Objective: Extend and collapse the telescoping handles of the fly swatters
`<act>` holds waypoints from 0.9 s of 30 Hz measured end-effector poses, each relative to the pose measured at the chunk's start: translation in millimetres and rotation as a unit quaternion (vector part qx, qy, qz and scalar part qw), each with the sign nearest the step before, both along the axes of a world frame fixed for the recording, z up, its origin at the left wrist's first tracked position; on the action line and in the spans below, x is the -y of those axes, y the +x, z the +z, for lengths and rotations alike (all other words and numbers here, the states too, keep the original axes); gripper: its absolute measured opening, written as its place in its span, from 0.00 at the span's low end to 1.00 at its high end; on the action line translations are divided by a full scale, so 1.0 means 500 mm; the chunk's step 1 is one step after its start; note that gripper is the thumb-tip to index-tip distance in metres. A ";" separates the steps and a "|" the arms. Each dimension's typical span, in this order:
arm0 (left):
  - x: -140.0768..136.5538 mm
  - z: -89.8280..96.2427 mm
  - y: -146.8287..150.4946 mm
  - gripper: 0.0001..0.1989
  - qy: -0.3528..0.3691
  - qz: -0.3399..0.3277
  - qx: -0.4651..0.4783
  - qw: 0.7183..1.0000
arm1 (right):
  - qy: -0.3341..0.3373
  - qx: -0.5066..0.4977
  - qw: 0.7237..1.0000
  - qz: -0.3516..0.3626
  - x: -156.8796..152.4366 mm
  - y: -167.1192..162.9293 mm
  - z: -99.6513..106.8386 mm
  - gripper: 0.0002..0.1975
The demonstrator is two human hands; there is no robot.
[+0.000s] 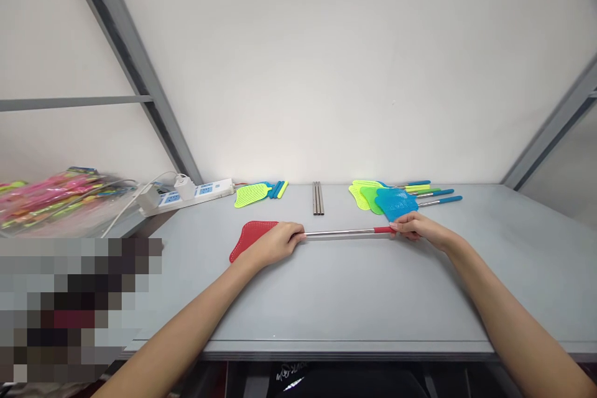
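Observation:
A red fly swatter [252, 237] with a metal rod lies crosswise between my hands, low over the table. My left hand [282, 241] is closed round it where the perforated red head meets the rod, hiding part of the head. At the other end, my right hand [415, 227] grips the red handle with its fingertips. Just behind that hand lies a blue fly swatter [396, 202], overlapping a green fly swatter [370, 199] and a yellow one [357, 191]. Their handles point right.
Several metal tubes [318, 199] lie near the wall. Left of them are a yellow swatter head [252, 194] and several blue and yellow handles [278, 189]. A power strip [196, 194] with plugs and cables sits at the back left, beside bagged colourful items [51, 199]. Grey frame posts [144, 87] border the table.

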State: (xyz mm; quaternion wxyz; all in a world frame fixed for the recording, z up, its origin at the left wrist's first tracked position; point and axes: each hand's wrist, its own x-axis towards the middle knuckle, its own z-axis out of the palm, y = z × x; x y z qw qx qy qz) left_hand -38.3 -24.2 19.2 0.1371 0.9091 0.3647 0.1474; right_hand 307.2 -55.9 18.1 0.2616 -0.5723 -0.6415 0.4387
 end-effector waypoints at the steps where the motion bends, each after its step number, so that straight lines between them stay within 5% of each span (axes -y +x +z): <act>1: 0.001 -0.002 0.000 0.15 0.004 -0.001 0.001 1.000 | -0.001 0.002 1.000 0.002 0.000 -0.001 0.000 0.17; 10: 0.008 -0.014 -0.003 0.14 0.032 0.007 -0.001 0.999 | -0.041 0.002 0.999 0.031 0.007 -0.006 -0.003 0.20; 21: 0.028 -0.003 0.015 0.14 0.119 -0.013 -0.031 0.992 | -0.192 -0.034 0.980 0.046 0.009 0.014 -0.004 0.22; 27: 0.031 0.010 0.027 0.15 0.146 0.009 -0.040 0.988 | -0.165 0.005 0.986 -0.005 0.007 -0.001 -0.006 0.25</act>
